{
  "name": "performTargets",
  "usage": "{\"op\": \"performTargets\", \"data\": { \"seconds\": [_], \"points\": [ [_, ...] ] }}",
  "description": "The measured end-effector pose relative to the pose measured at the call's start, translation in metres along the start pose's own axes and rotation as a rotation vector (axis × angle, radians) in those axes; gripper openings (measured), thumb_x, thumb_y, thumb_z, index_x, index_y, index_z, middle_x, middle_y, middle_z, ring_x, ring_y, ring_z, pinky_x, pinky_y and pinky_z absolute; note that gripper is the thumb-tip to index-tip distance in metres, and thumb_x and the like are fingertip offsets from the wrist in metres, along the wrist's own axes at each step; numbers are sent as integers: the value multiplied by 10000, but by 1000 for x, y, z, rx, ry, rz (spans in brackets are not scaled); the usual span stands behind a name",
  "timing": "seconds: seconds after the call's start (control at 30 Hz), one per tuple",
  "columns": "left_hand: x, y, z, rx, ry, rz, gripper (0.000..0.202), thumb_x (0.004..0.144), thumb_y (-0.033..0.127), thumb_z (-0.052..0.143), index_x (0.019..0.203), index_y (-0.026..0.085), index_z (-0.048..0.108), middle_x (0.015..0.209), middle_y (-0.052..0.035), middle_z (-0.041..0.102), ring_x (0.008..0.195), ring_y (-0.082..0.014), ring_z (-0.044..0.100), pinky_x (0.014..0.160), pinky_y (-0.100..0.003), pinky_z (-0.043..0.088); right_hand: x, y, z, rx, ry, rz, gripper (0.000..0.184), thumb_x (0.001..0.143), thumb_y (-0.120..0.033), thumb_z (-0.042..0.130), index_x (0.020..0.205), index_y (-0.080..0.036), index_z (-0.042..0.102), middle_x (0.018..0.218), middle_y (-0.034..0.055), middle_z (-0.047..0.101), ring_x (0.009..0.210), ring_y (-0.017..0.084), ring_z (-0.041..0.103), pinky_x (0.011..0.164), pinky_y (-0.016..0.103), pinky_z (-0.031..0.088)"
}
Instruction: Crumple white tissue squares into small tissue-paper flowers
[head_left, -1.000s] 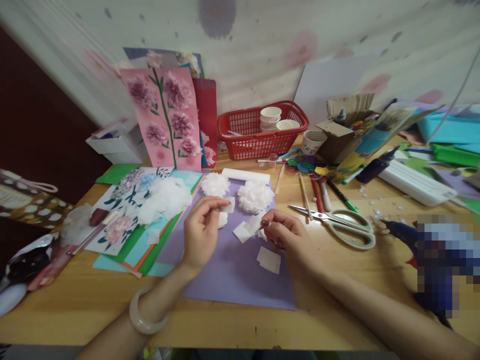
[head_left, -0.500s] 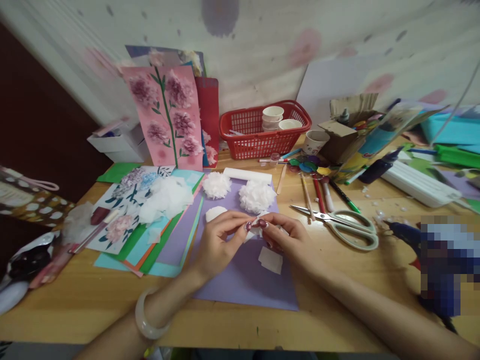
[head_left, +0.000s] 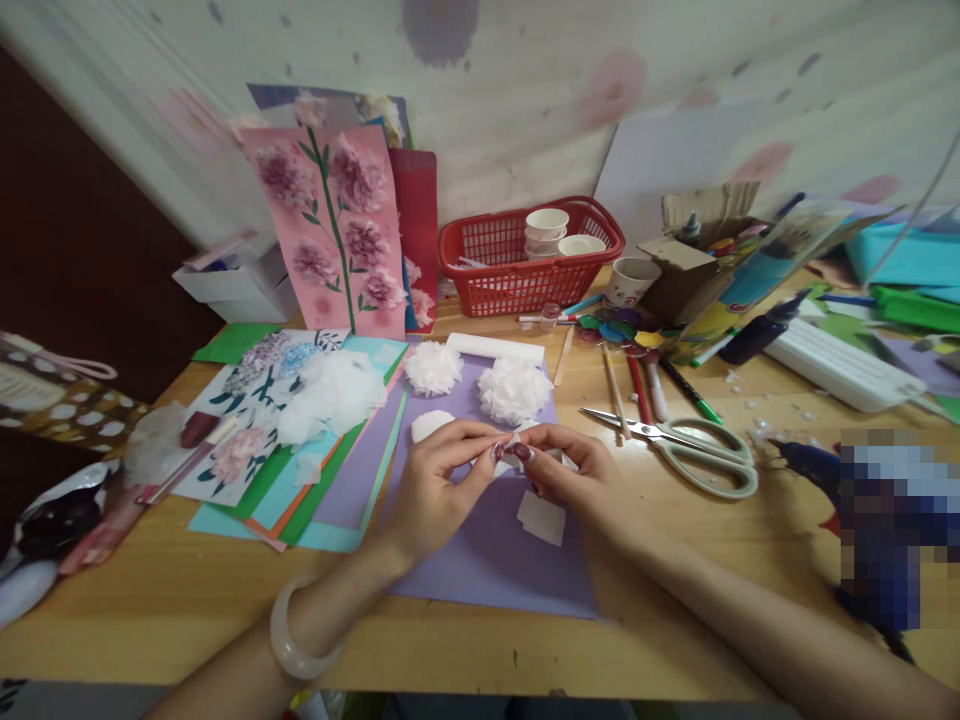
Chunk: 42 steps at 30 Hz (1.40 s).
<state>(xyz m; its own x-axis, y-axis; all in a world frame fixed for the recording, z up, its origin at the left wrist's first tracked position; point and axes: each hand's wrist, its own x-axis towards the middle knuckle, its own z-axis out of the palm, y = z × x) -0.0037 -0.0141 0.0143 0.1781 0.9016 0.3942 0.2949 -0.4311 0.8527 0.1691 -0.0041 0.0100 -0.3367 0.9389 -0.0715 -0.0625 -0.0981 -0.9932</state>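
My left hand point(head_left: 452, 482) and my right hand point(head_left: 568, 465) meet over a purple sheet of paper point(head_left: 495, 575). Fingers and thumb of each are pinched on a small piece of white tissue paper point(head_left: 511, 446), mostly hidden by the fingertips. Below my right hand a loose white tissue square point(head_left: 541, 518) lies on the sheet. Two fluffy white paper flowers rest behind the hands: a smaller flower point(head_left: 433, 369) at left and a larger flower point(head_left: 514, 390) at right. A white round piece point(head_left: 431, 426) shows partly behind my left hand.
Scissors point(head_left: 686, 450) and a glue gun point(head_left: 814, 475) lie to the right. On the left, coloured sheets point(head_left: 341, 535) carry a heap of white tissue point(head_left: 330, 395). Behind stand a red basket point(head_left: 517, 285) with paper cups and a pink flower picture point(head_left: 330, 235). A white roll point(head_left: 495, 348) lies nearby.
My fingertips have shifted slightly around the white tissue piece. Both hands stay at the same place over the purple sheet, and the other things lie as before.
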Motion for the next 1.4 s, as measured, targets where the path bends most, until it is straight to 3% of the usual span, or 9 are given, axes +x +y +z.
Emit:
{"op": "performTargets", "data": {
  "seconds": [0.23, 0.57, 0.73, 0.9, 0.97, 1.13, 1.27, 1.4],
  "points": [
    [-1, -1, 1, -24, 15, -37, 190, 835, 151, 587, 943, 191, 738, 913, -65, 699, 884, -174, 637, 759, -282, 525, 0, -1, -1, -36, -20, -26, 232, 836, -394, 609, 820, -164, 640, 574, -45, 460, 512, 88, 388, 509, 226, 321],
    [0, 2, 3, -71, 25, -143, 91, 787, 184, 640, 798, 155, 726, 826, -68, 705, 782, -165, 647, 670, -244, 540, 0, -6, 1, -267, -18, -113, 208, 823, -349, 569, 763, -160, 633, 585, -22, 500, 552, 115, 431, 535, 239, 337],
    [3, -6, 0, -96, 146, -268, 120, 795, 242, 637, 756, 152, 707, 773, -39, 704, 730, -145, 639, 656, -222, 516, 1, -4, 3, -272, -7, -97, 185, 817, -341, 554, 770, -173, 615, 573, -32, 470, 534, 114, 409, 517, 236, 324],
    [8, -22, -4, -290, 290, -420, 225, 746, 347, 701, 831, 142, 732, 822, -51, 739, 766, -162, 663, 708, -245, 519, 0, -3, 0, -276, -1, -80, 161, 819, -319, 550, 768, -179, 608, 593, -31, 466, 546, 116, 413, 518, 235, 318],
    [9, -24, -4, -338, 263, -451, 266, 732, 379, 710, 847, 140, 739, 848, -63, 744, 779, -170, 667, 721, -254, 516, 0, -3, 0, -273, -4, -87, 152, 813, -312, 548, 761, -182, 608, 597, -30, 467, 550, 118, 419, 524, 238, 322],
    [9, -13, 0, -296, 53, -476, 295, 760, 404, 664, 850, 131, 732, 804, -67, 726, 732, -172, 654, 680, -255, 501, -1, -6, 0, -260, 15, -112, 134, 796, -283, 541, 725, -182, 593, 608, -25, 477, 581, 126, 427, 552, 243, 332],
    [8, -9, 1, -188, 31, -404, 179, 743, 315, 675, 745, 138, 699, 721, -39, 679, 684, -152, 610, 638, -232, 476, -2, -7, 0, -274, 1, -128, 137, 791, -285, 543, 716, -179, 585, 608, -24, 478, 595, 129, 427, 572, 246, 338],
    [8, -10, -1, -130, 52, -378, 201, 795, 318, 617, 710, 147, 680, 679, -21, 638, 656, -138, 563, 593, -217, 436, -1, -7, 0, -276, -2, -121, 147, 796, -296, 539, 712, -184, 582, 604, -27, 456, 587, 129, 419, 560, 246, 331]
  ]
}}
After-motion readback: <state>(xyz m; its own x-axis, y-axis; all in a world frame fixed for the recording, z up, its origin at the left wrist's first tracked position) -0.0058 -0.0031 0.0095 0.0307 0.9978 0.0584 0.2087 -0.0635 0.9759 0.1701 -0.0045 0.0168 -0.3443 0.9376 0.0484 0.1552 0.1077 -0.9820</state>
